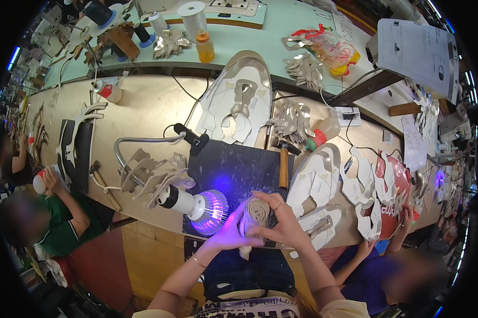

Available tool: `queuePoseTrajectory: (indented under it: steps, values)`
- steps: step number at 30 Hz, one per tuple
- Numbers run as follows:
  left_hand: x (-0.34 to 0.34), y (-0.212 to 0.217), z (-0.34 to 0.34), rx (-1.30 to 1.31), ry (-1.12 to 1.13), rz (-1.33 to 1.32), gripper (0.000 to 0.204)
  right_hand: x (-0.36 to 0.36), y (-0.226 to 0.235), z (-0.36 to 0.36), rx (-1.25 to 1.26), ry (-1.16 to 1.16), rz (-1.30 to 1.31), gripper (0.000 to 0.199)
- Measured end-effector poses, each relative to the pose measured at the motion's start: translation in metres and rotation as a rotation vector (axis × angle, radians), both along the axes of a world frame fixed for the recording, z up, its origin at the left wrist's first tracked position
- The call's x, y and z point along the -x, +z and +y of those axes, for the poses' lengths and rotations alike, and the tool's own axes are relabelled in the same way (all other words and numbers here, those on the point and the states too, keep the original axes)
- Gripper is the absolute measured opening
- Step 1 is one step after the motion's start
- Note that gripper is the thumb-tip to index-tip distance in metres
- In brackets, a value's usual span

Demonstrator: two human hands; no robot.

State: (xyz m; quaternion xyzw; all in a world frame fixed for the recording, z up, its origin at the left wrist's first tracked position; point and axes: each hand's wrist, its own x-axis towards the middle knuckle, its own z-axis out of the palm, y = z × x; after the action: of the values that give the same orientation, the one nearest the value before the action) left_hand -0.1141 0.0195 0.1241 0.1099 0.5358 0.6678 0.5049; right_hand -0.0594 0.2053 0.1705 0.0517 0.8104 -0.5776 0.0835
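A rolled-up bundle of beige material (258,211), its spiral end facing up, is between my hands at the front edge of the table. My left hand (231,231) wraps its left side, lit purple by the lamp. My right hand (284,224) grips the right side, with the index finger bent over the top. A loose beige end (245,252) hangs below the bundle. Close to my left hand is a lamp (210,212) with a glowing violet ribbed head. Beneath and beyond the hands lies a black mat (239,164).
A wooden-handled hammer (284,167) lies right of the mat, near white shoe-part templates (316,177). Stacked beige pieces (154,175) stand left, beside the lamp's bendable metal neck (119,153). Co-workers sit at left (72,220) and right (366,281).
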Motion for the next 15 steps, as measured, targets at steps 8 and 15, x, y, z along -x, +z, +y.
queuePoseTrajectory:
  steps: [8,15]
  values:
    - [-0.004,-0.001,0.002,0.071,0.005,-0.081,0.057,-0.010,-0.015,-0.008,-0.477,-0.233,0.241,0.065]
    - [-0.001,0.003,0.001,0.196,0.098,-0.171,0.062,-0.021,-0.031,-0.004,-0.564,0.114,0.517,0.038]
